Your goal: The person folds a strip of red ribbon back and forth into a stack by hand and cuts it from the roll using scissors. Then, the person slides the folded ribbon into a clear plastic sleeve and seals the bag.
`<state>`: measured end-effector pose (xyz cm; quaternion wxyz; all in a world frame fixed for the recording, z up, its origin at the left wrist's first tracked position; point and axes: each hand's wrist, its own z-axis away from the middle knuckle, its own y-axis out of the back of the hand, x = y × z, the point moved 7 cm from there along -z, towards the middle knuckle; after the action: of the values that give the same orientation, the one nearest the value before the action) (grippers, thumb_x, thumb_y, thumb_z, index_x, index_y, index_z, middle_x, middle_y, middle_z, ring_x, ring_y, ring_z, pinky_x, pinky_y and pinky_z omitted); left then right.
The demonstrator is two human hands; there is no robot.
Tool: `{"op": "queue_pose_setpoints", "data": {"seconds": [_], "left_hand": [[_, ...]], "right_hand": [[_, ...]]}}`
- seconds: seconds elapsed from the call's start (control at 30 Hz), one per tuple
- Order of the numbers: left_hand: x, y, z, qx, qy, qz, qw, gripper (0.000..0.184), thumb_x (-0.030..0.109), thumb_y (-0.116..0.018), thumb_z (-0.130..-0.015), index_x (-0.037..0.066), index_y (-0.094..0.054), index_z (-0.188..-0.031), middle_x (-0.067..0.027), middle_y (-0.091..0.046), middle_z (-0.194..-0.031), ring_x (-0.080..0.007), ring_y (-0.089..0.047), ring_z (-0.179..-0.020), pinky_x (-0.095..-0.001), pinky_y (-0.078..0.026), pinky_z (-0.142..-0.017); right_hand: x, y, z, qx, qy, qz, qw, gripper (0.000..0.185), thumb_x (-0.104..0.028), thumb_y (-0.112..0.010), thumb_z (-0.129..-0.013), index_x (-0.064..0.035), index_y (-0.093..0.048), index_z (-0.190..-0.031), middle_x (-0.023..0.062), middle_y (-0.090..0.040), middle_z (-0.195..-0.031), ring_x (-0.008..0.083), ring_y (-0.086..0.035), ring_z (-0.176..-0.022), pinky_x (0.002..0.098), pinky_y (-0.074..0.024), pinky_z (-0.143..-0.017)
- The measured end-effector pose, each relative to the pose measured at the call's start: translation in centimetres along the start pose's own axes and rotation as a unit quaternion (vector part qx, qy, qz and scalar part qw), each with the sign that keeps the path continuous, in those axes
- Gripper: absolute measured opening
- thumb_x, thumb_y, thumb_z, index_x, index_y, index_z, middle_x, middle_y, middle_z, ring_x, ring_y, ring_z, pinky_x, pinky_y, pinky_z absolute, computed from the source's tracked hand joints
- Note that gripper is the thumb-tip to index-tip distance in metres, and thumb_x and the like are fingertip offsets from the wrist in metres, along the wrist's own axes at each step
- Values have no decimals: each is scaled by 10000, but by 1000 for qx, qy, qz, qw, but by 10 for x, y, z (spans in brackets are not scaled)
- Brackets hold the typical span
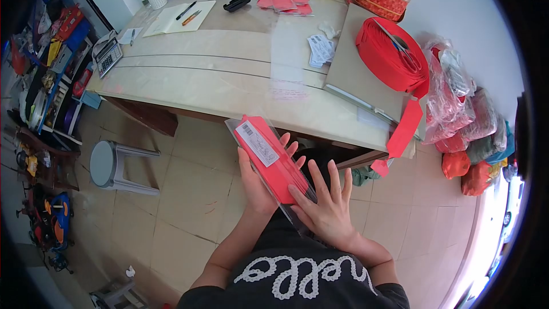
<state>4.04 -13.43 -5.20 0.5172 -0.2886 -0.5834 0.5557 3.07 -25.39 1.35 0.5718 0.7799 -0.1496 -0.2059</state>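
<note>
A flat red package [271, 166] in a clear plastic sleeve, with a white printed label near its upper end, is held in front of the dark shirt. My left hand [258, 186] wraps round it from beneath, thumb along its left edge and fingertips showing past its right edge. My right hand [329, 209] lies against the package's lower right side, thumb on the red surface, other fingers spread apart. On the table [229, 88] beyond, similar red packages [284, 0] are piled at the back, and small white labels [321, 50] lie nearer.
A large red ribbon roll [384, 54] with scissors [400, 46] on it sits on a board [366, 86] at the right. A calculator [108, 57] and notebook [180, 20] are at the left. A grey stool [103, 164] stands on the floor; plastic bags [454, 109] are piled right.
</note>
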Motion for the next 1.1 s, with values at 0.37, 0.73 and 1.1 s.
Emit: {"op": "queue_pose_setpoints", "data": {"seconds": [0.37,0.73,1.1], "left_hand": [[-3,5,2,27,9,3,1000,689,640,-228,-886,142,-333,-1351,-105,-442,-1302,-253,-446,-1161,-456,-412,-921],[17,7,-9,21,29,9,999,514,258,-419,-923,11,-262,-1346,-188,-417,-1316,-293,-411,-1225,-465,-353,-1009],[41,-15,-13,-6,95,-42,995,528,191,-417,-898,-48,-254,-1340,-205,-441,-1302,-305,-427,-1225,-465,-344,-1021]], "right_hand": [[-2,-6,-3,-25,-7,6,1000,450,-367,-616,-787,-226,-548,-1209,181,-250,-1432,432,-156,-1325,644,-108,-1010],[31,36,13,58,120,-238,962,461,-202,-701,-696,-138,-582,-1136,137,-447,-1321,342,-391,-1232,528,-286,-1001],[3,23,-48,90,375,-174,906,309,-105,-614,-733,-85,-626,-1040,25,-621,-1103,194,-577,-1055,412,-383,-963]]}}
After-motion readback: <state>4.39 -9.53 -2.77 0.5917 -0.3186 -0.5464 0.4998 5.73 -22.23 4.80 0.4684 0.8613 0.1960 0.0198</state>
